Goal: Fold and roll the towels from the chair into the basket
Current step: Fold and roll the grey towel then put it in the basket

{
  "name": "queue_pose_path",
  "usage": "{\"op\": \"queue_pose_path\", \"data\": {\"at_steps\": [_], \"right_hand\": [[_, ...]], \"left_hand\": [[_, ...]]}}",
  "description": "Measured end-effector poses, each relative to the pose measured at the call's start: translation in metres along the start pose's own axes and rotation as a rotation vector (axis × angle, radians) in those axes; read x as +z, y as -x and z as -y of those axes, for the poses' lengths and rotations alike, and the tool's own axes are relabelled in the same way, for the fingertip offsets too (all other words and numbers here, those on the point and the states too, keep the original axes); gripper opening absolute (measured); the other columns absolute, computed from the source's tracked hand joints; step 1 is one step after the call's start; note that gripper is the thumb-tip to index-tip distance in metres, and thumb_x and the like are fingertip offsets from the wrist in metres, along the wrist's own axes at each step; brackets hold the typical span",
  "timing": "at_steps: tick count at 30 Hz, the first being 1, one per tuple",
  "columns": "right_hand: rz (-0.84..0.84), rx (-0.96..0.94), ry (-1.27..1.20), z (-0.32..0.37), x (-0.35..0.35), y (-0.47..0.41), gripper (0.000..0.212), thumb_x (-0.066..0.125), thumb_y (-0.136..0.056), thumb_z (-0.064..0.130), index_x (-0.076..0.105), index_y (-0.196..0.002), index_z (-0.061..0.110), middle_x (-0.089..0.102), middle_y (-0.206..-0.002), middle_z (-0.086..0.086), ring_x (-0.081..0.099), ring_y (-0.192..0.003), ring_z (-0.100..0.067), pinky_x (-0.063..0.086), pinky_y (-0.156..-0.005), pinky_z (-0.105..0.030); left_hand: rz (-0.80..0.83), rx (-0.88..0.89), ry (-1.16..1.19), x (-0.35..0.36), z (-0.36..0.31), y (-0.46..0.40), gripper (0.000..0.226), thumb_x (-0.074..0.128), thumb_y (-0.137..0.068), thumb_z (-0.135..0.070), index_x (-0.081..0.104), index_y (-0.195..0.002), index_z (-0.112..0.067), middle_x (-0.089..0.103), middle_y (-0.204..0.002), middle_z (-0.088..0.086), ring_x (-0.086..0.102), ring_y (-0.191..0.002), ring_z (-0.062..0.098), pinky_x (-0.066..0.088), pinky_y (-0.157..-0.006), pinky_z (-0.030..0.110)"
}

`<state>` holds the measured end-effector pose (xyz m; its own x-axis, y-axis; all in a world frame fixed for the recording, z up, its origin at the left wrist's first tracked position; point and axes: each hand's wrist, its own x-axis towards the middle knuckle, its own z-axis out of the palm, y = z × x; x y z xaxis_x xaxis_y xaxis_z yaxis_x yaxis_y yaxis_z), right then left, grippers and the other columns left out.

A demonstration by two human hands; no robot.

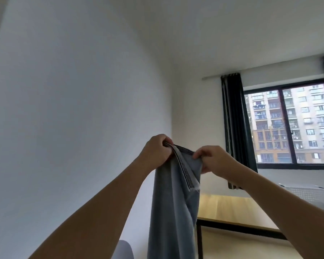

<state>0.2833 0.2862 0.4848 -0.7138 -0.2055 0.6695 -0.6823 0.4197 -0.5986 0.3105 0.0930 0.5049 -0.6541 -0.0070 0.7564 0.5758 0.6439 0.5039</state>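
a grey-blue towel (173, 212) with a band of thin dark stripes along its hem. white walls (73, 109) and ceiling. dark navy curtains (234, 118) beside a black-framed window (288, 126). a light wooden table (232, 210) with black legs. a white mesh basket (310, 195).

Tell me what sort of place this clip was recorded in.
Probably a room in a high-rise flat: a dark-framed window with dark curtains faces apartment blocks, a wooden table stands below it, and both hands hold up a grey towel.
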Motion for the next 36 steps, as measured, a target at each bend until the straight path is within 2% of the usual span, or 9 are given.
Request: {"op": "queue_pose_path", "data": {"at_steps": [2, 5, 9, 13, 16, 20, 24, 30, 36], "right_hand": [[0.022, 0.013, -0.061, 0.012, -0.006, -0.002, 0.030, 0.042, -0.087, -0.006, 0.071, -0.088, 0.004, 0.069, -0.091, -0.025, 0.068, -0.083, -0.038, 0.056, -0.084, -0.050], [0.040, -0.013, -0.135, 0.027, -0.010, 0.000, 0.025, 0.053, -0.090, 0.023, 0.073, -0.077, 0.015, 0.071, -0.079, -0.007, 0.068, -0.075, -0.023, 0.056, -0.085, -0.049], [0.048, -0.189, 0.146, 0.042, -0.014, 0.019, 0.053, 0.061, -0.069, 0.073, 0.060, -0.092, 0.024, 0.066, -0.088, 0.002, 0.063, -0.082, -0.015, 0.055, -0.068, -0.028], [-0.109, -0.231, 0.251, 0.047, -0.015, 0.009, 0.032, 0.068, -0.084, 0.039, 0.061, -0.082, 0.009, 0.063, -0.076, -0.007, 0.062, -0.072, -0.025, 0.052, -0.064, -0.033], [-0.118, -0.162, 0.052, 0.052, -0.018, 0.004, 0.028, 0.056, -0.094, 0.023, 0.061, -0.082, -0.002, 0.066, -0.082, -0.019, 0.067, -0.077, -0.032, 0.058, -0.073, -0.043], [-0.052, -0.094, -0.132, 0.060, -0.023, 0.002, 0.024, 0.051, -0.095, 0.015, 0.054, -0.073, 0.006, 0.054, -0.074, -0.009, 0.054, -0.068, -0.018, 0.050, -0.062, -0.030], [-0.026, -0.109, -0.149, 0.057, -0.024, 0.002, 0.021, 0.055, -0.087, 0.010, 0.044, -0.070, 0.011, 0.038, -0.069, -0.006, 0.038, -0.067, -0.019, 0.034, -0.063, -0.032], [-0.024, -0.169, -0.210, 0.055, -0.041, 0.005, 0.018, 0.054, -0.089, -0.001, 0.047, -0.077, 0.010, 0.047, -0.071, -0.009, 0.043, -0.072, -0.022, 0.038, -0.067, -0.032], [0.024, -0.168, -0.112, 0.043, -0.047, -0.004, 0.021, 0.054, -0.092, 0.002, 0.057, -0.109, 0.015, 0.069, -0.096, -0.007, 0.062, -0.087, -0.018, 0.051, -0.073, -0.027]], "left_hand": [[-0.075, 0.085, -0.068, -0.004, -0.011, -0.006, 0.012, 0.054, -0.087, -0.018, 0.060, -0.080, -0.011, 0.060, -0.075, -0.001, 0.052, -0.069, 0.014, 0.038, -0.058, 0.021], [-0.136, 0.113, -0.131, -0.011, -0.020, -0.014, 0.038, 0.054, -0.089, -0.031, 0.037, -0.061, -0.013, 0.039, -0.057, -0.002, 0.035, -0.054, 0.012, 0.027, -0.052, 0.022], [-0.202, 0.176, -0.273, -0.024, -0.027, -0.018, 0.046, 0.058, -0.087, -0.036, 0.030, -0.056, -0.017, 0.032, -0.054, -0.004, 0.032, -0.053, 0.014, 0.026, -0.050, 0.024], [-0.223, 0.195, -0.356, -0.037, -0.030, -0.018, 0.045, 0.057, -0.088, -0.037, 0.033, -0.056, -0.018, 0.035, -0.052, -0.004, 0.035, -0.052, 0.014, 0.028, -0.051, 0.025], [-0.112, 0.161, -0.431, -0.050, -0.030, -0.014, 0.045, 0.056, -0.088, -0.046, 0.043, -0.057, -0.016, 0.045, -0.053, -0.003, 0.043, -0.053, 0.012, 0.035, -0.053, 0.025], [0.018, 0.072, -0.655, -0.067, -0.032, -0.003, 0.047, 0.043, -0.091, -0.055, 0.058, -0.074, -0.014, 0.061, -0.069, -0.001, 0.056, -0.066, 0.015, 0.042, -0.061, 0.028], [-0.101, 0.143, -0.895, -0.070, -0.039, 0.008, 0.040, 0.036, -0.096, -0.045, 0.054, -0.074, -0.017, 0.059, -0.070, -0.001, 0.056, -0.066, 0.015, 0.042, -0.063, 0.029], [-0.159, 0.190, -0.434, -0.073, -0.042, 0.001, 0.039, 0.061, -0.086, -0.033, 0.048, -0.057, -0.012, 0.045, -0.052, -0.001, 0.041, -0.049, 0.013, 0.030, -0.048, 0.023], [-0.180, 0.168, -0.298, -0.052, -0.026, -0.010, 0.029, 0.059, -0.090, -0.033, 0.043, -0.070, -0.020, 0.046, -0.068, -0.005, 0.041, -0.060, 0.008, 0.031, -0.054, 0.022]]}}
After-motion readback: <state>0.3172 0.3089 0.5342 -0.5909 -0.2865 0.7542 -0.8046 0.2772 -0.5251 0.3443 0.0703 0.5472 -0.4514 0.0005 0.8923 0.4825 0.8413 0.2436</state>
